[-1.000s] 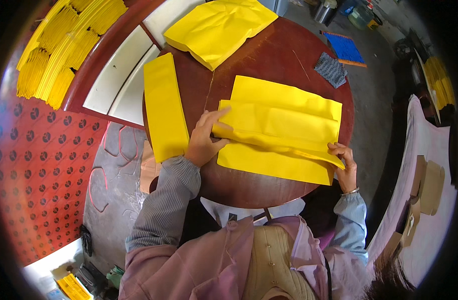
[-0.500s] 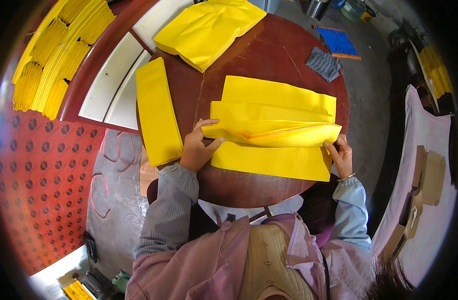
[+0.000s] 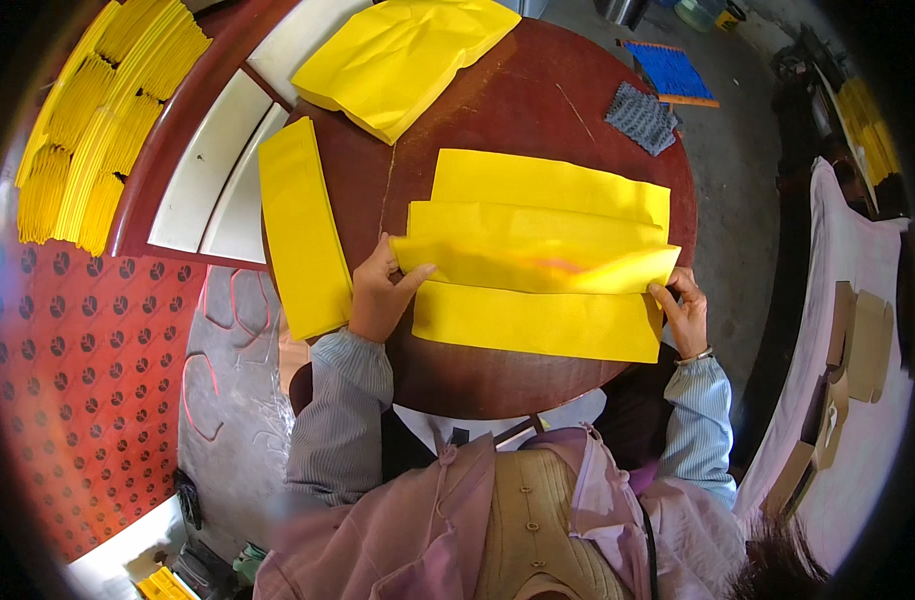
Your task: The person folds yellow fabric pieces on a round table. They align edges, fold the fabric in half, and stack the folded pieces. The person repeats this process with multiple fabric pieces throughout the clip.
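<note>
A yellow sheet (image 3: 498, 256), folded into a long flap, stretches between my two hands above more yellow sheets on the round table. My left hand (image 3: 380, 295) pinches the flap's left end between thumb and fingers. At the other end, my right hand (image 3: 686, 312) grips the right corner, thumb on the near side. Behind the flap, wide yellow layers (image 3: 553, 180) lie flat. Another flat yellow layer (image 3: 538, 325) shows on the near side. Beside my left hand, a folded yellow stack (image 3: 303, 230) rests along the table's left edge.
The dark red round table (image 3: 538, 90) also carries a large yellow bundle (image 3: 403, 65) at the back and a grey knitted cloth (image 3: 641, 118) at the right. Tied yellow stacks (image 3: 108, 120) sit on a cabinet to the left. An opened cardboard box (image 3: 858, 350) lies at the right.
The flap's top fold, which stood slightly open with its layers showing, now looks smoother and flatter. My left hand has shifted a little left, its fingers now at the flap's end.
</note>
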`<state>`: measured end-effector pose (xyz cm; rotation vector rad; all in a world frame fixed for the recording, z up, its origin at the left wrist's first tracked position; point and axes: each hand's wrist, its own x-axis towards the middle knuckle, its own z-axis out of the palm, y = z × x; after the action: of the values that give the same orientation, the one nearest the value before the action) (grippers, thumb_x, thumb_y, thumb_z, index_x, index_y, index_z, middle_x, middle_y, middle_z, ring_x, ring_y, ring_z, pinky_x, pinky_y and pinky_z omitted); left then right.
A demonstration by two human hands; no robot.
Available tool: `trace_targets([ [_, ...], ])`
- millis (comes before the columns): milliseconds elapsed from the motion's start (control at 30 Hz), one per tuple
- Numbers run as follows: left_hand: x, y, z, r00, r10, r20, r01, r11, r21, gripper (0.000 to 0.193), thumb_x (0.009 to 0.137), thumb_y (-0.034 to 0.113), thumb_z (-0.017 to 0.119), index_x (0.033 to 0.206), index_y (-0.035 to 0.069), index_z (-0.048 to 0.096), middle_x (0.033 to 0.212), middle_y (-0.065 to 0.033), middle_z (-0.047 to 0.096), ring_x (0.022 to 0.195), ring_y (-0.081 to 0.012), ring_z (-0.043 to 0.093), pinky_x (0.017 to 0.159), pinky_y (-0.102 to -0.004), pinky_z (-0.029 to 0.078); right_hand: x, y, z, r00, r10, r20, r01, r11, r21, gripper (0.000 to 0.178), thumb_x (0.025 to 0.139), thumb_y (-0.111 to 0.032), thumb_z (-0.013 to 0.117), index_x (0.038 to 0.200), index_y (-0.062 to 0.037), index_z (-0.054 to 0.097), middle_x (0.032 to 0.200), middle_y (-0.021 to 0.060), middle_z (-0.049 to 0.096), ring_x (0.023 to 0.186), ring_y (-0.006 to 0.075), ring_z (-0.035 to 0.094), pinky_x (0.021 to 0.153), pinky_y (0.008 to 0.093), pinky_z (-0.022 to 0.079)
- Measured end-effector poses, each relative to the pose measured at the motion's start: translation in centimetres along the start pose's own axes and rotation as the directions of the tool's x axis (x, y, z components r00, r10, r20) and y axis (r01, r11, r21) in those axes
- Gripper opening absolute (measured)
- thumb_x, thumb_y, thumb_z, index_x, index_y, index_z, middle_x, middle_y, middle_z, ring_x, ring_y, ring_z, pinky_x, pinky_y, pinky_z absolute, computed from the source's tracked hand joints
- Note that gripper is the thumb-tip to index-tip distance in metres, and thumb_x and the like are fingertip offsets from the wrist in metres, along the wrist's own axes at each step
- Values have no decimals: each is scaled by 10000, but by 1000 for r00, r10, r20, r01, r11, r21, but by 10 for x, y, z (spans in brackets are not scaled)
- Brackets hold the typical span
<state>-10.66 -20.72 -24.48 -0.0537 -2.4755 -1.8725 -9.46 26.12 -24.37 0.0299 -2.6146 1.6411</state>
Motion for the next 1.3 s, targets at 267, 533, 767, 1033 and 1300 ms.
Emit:
trace_targets([
  [267, 5, -10, 9, 991, -30, -128, 35, 999, 41, 449, 940, 11, 770, 1294, -38, 499, 1115, -164, 780, 968, -192, 761, 872, -276, 582, 4, -5, 2, 996, 84, 16, -85, 995, 45, 241, 938, -204, 828, 1059, -12, 747, 1018, 42, 664, 945, 165, 625, 902, 318, 501],
  [533, 6, 2, 5, 996, 85, -17, -82, 988, 130, 596, 937, 8, 772, 1402, -42, 401, 1159, -198, 767, 990, -233, 779, 889, -275, 598, 4, 3, 10, 995, 53, -82, -60, 995, -75, 173, 934, -161, 823, 1024, -19, 778, 921, 39, 654, 890, 171, 589, 839, 328, 488],
  [767, 10, 5, 11, 992, -56, -110, 68, 991, 115, 641, 916, 4, 779, 1412, -46, 375, 1181, -217, 763, 1049, -250, 774, 936, -296, 597, 5, -4, 21, 979, -27, -201, -17, 977, -212, 158, 961, -142, 785, 963, -5, 706, 863, 90, 628, 798, 200, 587, 770, 344, 489],
  [1033, 8, 17, 15, 970, -176, -167, 215, 944, 251, 753, 898, 47, 808, 1488, -37, 348, 1173, -203, 772, 1023, -280, 774, 916, -298, 595, 5, -22, 37, 952, -6, -306, -89, 951, -297, 162, 973, -168, 768, 947, -19, 708, 897, 141, 646, 788, 251, 607, 716, 389, 496],
  [1300, 12, 21, 23, 962, -153, -227, 219, 928, 302, 787, 844, 73, 839, 1491, -26, 402, 1085, -217, 779, 947, -364, 769, 868, -351, 605, 6, -21, 42, 947, -23, -320, -81, 947, -309, 163, 950, -184, 772, 937, -32, 717, 862, 139, 616, 764, 280, 585, 694, 410, 478],
])
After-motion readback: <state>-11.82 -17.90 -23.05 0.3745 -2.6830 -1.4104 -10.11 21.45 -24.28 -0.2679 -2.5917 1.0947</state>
